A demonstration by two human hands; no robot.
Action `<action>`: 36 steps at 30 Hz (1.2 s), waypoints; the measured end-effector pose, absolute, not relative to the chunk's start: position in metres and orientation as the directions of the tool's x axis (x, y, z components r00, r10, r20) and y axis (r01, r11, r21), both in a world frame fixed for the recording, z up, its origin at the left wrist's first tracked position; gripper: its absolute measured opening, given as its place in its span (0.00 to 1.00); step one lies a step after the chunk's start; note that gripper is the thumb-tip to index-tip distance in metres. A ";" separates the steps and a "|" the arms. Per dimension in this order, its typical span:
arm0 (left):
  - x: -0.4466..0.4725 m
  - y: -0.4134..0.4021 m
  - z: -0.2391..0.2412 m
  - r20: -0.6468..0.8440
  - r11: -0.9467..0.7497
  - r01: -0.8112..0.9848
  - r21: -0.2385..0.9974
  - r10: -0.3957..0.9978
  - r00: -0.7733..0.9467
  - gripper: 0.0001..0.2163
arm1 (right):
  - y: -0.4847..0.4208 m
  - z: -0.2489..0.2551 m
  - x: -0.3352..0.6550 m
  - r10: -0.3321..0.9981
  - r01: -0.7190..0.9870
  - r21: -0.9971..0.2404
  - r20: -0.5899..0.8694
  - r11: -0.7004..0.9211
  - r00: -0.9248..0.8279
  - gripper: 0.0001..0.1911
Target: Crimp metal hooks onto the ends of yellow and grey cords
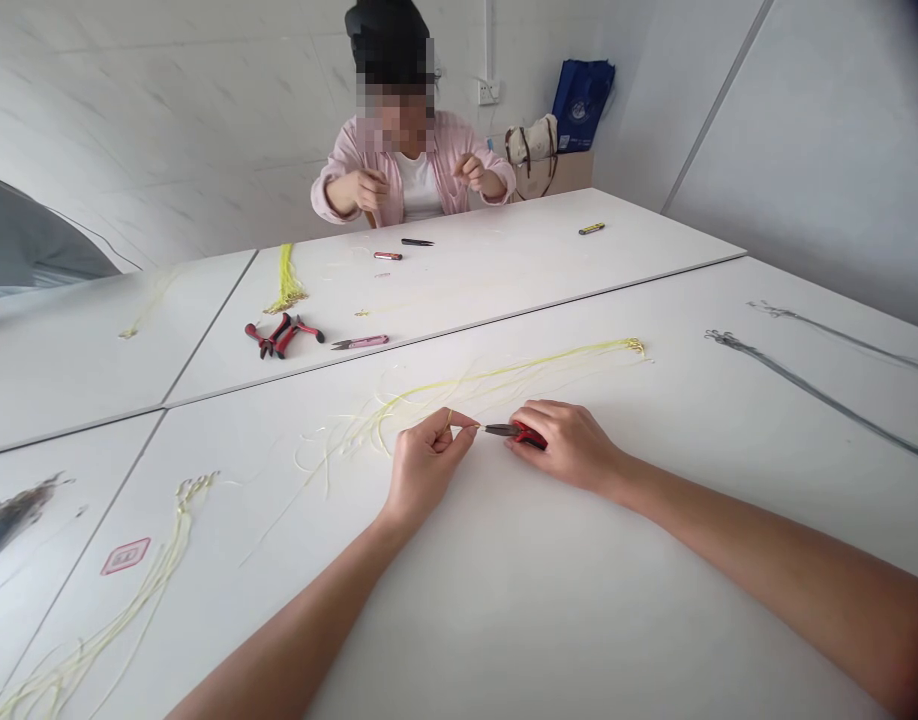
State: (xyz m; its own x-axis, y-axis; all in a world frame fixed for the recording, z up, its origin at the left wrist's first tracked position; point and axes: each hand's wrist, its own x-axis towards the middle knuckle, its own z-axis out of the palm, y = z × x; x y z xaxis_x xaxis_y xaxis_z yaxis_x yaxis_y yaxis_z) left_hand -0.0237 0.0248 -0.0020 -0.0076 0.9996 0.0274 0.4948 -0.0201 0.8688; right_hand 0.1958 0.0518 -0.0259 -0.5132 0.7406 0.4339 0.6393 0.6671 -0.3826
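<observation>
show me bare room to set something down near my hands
The widest free patch of the white table lies below the right hand, between both forearms. Another sits between the yellow cords and the grey cords. It is crowded around the left hand, where the cords fan out beside the red-handled pliers.

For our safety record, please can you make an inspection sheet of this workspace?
surface: white tabletops, joined with visible seams.
job's things: loose yellow cords near the hands; red-handled pliers.
clutter: grey cords at right; second red pliers and pink-handled snips on the far table.
hands: left hand pinches a thin yellow cord near the pliers' tip; right hand grips the pliers.
cables: nothing seen.
surroundings: co-worker seated opposite; blue bag behind.
</observation>
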 end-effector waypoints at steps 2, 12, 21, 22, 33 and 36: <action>-0.023 0.024 -0.002 0.036 -0.031 0.500 0.865 0.999 -0.001 0.10 | 0.052 -0.026 0.196 0.740 0.639 -0.381 0.433 0.668 -0.515 0.04; -0.023 0.020 -0.003 0.074 -0.088 0.526 0.846 0.996 0.049 0.11 | 0.050 -0.026 0.196 0.775 0.666 -0.405 0.421 0.626 -0.472 0.07; -0.022 0.010 -0.006 0.117 -0.280 0.645 0.711 0.951 0.285 0.16 | 0.050 -0.025 0.196 0.800 0.726 -0.360 0.395 0.586 -0.451 0.10; -0.022 0.009 -0.006 0.137 -0.301 0.648 0.699 0.947 0.291 0.16 | 0.050 -0.025 0.197 0.801 0.727 -0.358 0.391 0.586 -0.453 0.10; -0.022 0.006 -0.006 0.306 -0.455 0.644 0.614 0.890 0.337 0.14 | 0.048 -0.021 0.196 0.807 0.736 -0.344 0.352 0.583 -0.474 0.12; -0.023 0.006 -0.008 0.326 -0.472 0.639 0.607 0.882 0.341 0.14 | 0.048 -0.020 0.195 0.816 0.736 -0.360 0.337 0.573 -0.470 0.12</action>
